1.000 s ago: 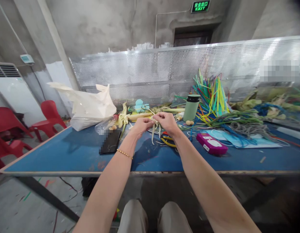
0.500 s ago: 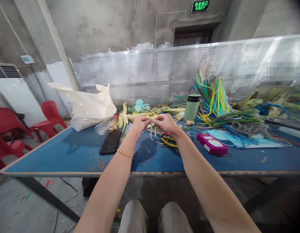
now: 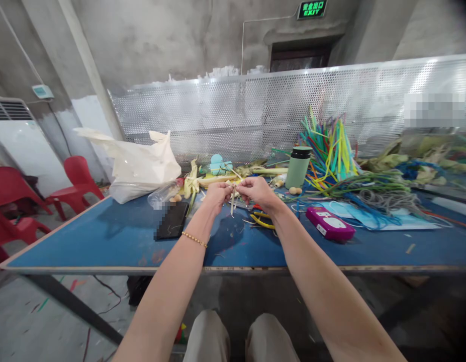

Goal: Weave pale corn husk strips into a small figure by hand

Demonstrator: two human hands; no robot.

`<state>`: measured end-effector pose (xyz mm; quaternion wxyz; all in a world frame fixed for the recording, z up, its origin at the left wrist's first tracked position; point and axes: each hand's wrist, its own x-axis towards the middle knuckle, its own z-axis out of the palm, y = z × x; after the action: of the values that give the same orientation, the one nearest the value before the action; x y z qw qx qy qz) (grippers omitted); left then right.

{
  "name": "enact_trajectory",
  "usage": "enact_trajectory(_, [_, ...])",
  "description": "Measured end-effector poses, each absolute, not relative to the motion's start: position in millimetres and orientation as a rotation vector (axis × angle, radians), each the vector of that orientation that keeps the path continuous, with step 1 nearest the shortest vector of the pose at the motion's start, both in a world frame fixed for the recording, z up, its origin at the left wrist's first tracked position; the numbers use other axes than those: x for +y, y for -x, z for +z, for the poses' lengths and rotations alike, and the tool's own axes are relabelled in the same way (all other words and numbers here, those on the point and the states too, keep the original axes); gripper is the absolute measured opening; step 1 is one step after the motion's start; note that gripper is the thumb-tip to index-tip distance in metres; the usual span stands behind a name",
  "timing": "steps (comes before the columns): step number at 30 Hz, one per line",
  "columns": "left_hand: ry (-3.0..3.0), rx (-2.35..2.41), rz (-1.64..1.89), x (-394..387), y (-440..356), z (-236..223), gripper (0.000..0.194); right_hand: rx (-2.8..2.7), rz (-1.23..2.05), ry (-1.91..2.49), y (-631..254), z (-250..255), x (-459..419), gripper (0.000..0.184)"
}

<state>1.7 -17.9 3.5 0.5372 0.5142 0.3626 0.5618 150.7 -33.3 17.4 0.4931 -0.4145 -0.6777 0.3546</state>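
Observation:
Above the middle of the blue table [image 3: 123, 241], my left hand [image 3: 216, 196] pinches a thin, pale corn husk strip [image 3: 233, 205]. Close by on the right, the fingertips of my right hand [image 3: 258, 192] also pinch the husk work, nearly meeting the left ones. Loose ends of the strip hang down between the two hands. How the strip is knotted or folded is too small to make out. Yellow-handled pliers [image 3: 262, 221] lie below my right hand. Pale corn husks [image 3: 193, 181] lie just behind my left hand.
A black phone [image 3: 172, 221], a clear bottle [image 3: 161, 195] and a white plastic bag [image 3: 142, 166] are on the left. To the right are a green tumbler [image 3: 297, 171], a purple box [image 3: 330, 223], blue face masks [image 3: 368, 216] and bundled colourful strips [image 3: 331, 151]. A perforated metal screen [image 3: 217, 110] stands behind.
The hanging ends of the strip have swung slightly left. My fingers have shifted a little around the husk; both hands stay in nearly the same place.

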Motion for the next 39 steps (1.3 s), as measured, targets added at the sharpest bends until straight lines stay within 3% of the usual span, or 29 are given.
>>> enact_trajectory(3, [-1.177,0.835,1.333,-18,0,5,0.023,-1.624,0.763,1.036,-150,18,-31,0.026])
enact_trajectory(6, [-1.112,0.815,1.345,-18,2,7,0.017,-1.591,0.441,1.077,-150,19,-29,0.024])
enact_trajectory(9, [-1.085,0.782,1.352,-19,4,8,0.015,-1.697,0.265,1.127,-151,19,-27,0.033])
enact_trajectory(12, [-1.084,0.762,1.354,-19,4,8,0.018,-1.797,0.362,1.117,-151,15,-26,0.040])
enact_trajectory(16, [-1.097,0.738,1.321,-20,5,8,0.023,-1.753,0.460,1.054,-149,11,-24,0.033])
enact_trajectory(20, [-1.109,0.751,1.332,-18,4,6,0.029,-1.782,0.443,1.058,-148,11,-20,0.023])
enact_trajectory(39, [-1.042,0.813,1.355,-20,1,9,0.029,-1.841,0.378,1.077,-148,13,-25,0.022])
